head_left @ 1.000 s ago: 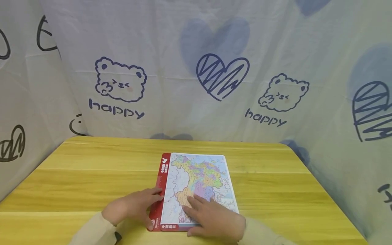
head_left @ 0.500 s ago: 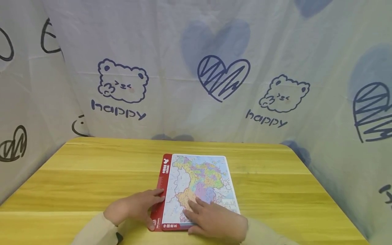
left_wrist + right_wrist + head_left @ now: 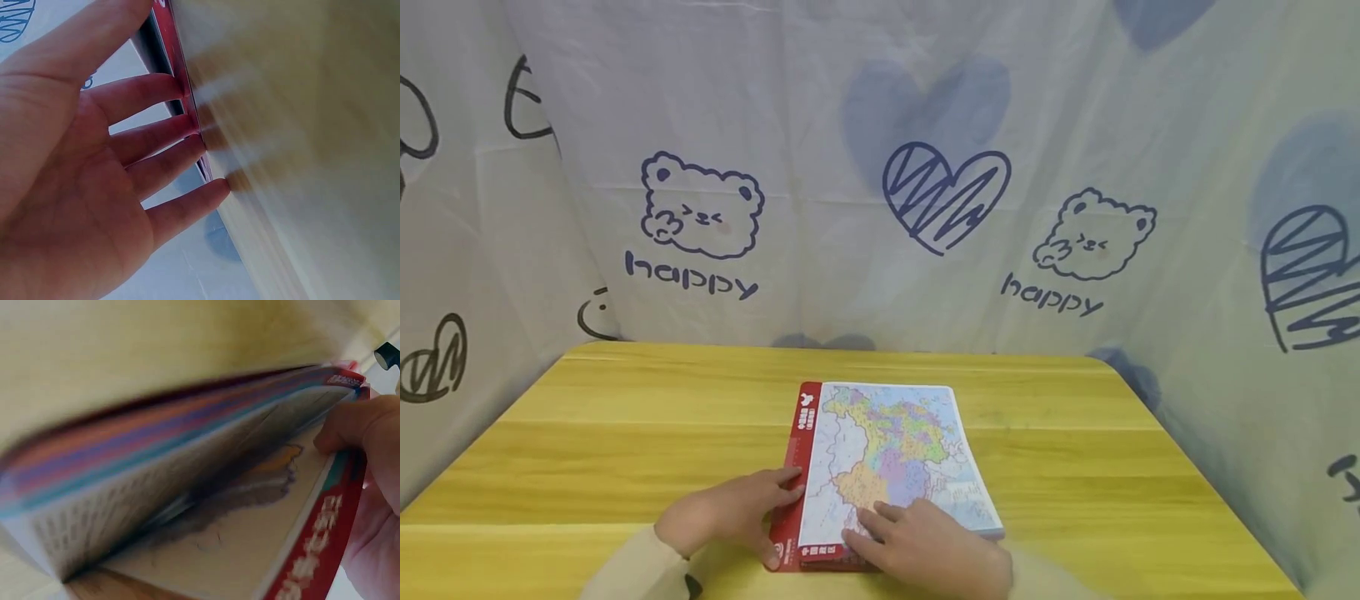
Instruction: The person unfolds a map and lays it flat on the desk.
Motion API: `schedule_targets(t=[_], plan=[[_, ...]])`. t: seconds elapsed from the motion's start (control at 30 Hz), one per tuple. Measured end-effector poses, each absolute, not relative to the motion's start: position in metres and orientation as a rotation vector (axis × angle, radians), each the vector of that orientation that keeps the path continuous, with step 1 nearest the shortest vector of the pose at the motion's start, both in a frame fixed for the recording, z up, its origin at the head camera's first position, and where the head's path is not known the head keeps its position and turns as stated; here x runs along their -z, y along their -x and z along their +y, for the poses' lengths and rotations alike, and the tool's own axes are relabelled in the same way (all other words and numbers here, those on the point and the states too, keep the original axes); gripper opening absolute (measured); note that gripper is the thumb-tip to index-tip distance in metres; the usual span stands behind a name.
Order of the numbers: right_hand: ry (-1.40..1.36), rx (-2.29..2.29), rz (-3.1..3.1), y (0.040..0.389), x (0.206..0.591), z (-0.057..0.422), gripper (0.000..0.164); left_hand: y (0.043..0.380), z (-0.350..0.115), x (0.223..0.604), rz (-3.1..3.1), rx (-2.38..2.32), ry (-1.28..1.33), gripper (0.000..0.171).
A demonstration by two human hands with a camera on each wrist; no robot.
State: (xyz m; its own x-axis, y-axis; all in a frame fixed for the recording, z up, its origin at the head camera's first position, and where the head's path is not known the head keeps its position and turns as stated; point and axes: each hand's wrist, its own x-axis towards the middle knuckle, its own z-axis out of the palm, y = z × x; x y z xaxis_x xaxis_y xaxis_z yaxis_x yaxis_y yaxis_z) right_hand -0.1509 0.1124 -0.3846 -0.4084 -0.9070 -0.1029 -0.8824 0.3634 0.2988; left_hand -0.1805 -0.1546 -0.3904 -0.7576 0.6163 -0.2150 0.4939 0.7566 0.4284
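Note:
A map booklet [image 3: 793, 450] with a red left margin lies on the table, its top page [image 3: 887, 467] printed with a coloured map. My left hand [image 3: 737, 512] rests along the red margin, its fingertips touching the edge; in the left wrist view the fingers [image 3: 165, 165] are spread and fairly straight. At the near edge, my right hand [image 3: 932, 550] pinches the top page, raising its near side. In the right wrist view the thumb lies on the underside of the raised page [image 3: 225, 550], above several lower leaves [image 3: 125, 437] with coloured edges. The palm hides the near right corner.
The yellow wood-grain table [image 3: 625, 417] extends on both sides of the booklet. A pale curtain [image 3: 820, 275] with heart and bear drawings stands behind the table and along both sides. A small dark object [image 3: 387, 355] shows at the right wrist view's upper right.
My right hand has gone from lying on the map to raising the top page at its near edge. The left hand stays at the red margin. The head view has shifted slightly.

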Motion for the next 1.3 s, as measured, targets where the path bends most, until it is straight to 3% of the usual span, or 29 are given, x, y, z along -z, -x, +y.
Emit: schedule_targets(t=[0.13,0.37,0.6,0.73,0.77,0.87,0.93,1.3], plan=[[-1.647,0.46,-2.518,0.151,0.383,0.117,0.057,0.18,-0.155,0.39,2.613,-0.504,-0.851,0.084],[-1.528,0.479,-2.343,0.15,0.377,0.123,0.045,0.181,-0.154,0.39,2.616,-0.496,-0.834,0.084],[-1.468,0.469,-2.212,0.152,0.373,0.128,0.044,0.181,-0.153,0.39,2.612,-0.507,-0.824,0.085],[-1.412,0.386,-2.043,0.154,0.374,0.13,0.022,0.181,-0.153,0.391,2.607,-0.523,-0.817,0.084],[-1.392,0.353,-2.006,0.155,0.375,0.131,0.022,0.181,-0.153,0.391,2.607,-0.526,-0.815,0.084],[-1.348,0.284,-1.943,0.157,0.374,0.133,0.05,0.182,-0.154,0.392,2.613,-0.523,-0.81,0.085],[-1.331,0.263,-1.932,0.156,0.373,0.135,0.059,0.183,-0.155,0.393,2.618,-0.516,-0.805,0.085],[-1.24,0.148,-1.874,0.154,0.364,0.146,0.054,0.184,-0.157,0.394,2.619,-0.519,-0.801,0.088]])
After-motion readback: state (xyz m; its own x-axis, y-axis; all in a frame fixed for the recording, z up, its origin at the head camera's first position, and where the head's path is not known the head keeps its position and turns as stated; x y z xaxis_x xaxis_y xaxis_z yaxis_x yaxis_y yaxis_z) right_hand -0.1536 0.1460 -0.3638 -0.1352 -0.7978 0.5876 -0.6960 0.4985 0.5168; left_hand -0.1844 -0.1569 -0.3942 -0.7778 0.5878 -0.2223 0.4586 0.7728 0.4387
